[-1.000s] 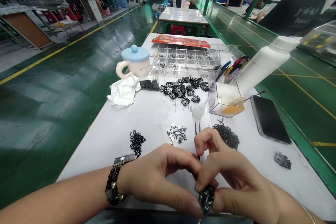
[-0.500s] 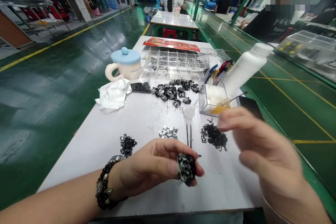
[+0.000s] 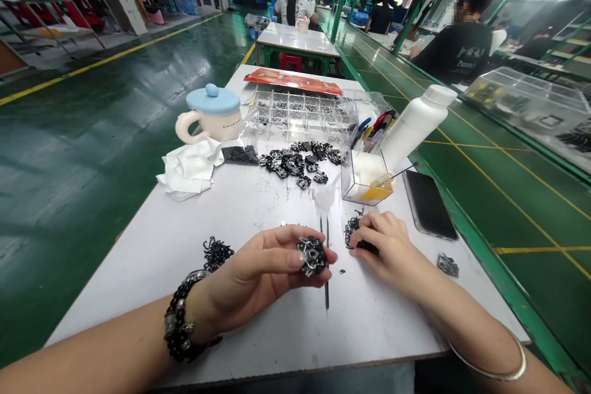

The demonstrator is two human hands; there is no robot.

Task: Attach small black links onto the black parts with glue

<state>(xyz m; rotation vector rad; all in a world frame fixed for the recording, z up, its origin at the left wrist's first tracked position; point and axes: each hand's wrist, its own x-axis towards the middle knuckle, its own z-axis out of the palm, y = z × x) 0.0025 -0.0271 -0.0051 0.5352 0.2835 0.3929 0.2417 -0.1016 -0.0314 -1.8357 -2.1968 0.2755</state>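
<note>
A clump of black-and-silver metal pieces [image 3: 313,255] sits in the left hand [image 3: 258,277], held between thumb and curled fingers above the desk [image 3: 138,277]. The right hand [image 3: 383,246] is narrowly pinched on a black wire heap [image 3: 353,231] beside a pair of tweezers [image 3: 327,286].

Toward the far edge, one clear tray [image 3: 300,114] holds small dark parts in rows of cells, too many and too small to count exactly. One clear box [image 3: 367,181] at the right holds blue- and red-handled tools, a white block and something orange. Beside it lean one white bottle [image 3: 413,126] and one phone [image 3: 429,204].

One lidded mug [image 3: 210,114] and one white cloth [image 3: 187,169] lie left. Loose black parts [image 3: 295,163] spread mid-desk; a second wire heap [image 3: 217,252] lies by the left hand, and one small bunch [image 3: 447,265] near the right edge.
</note>
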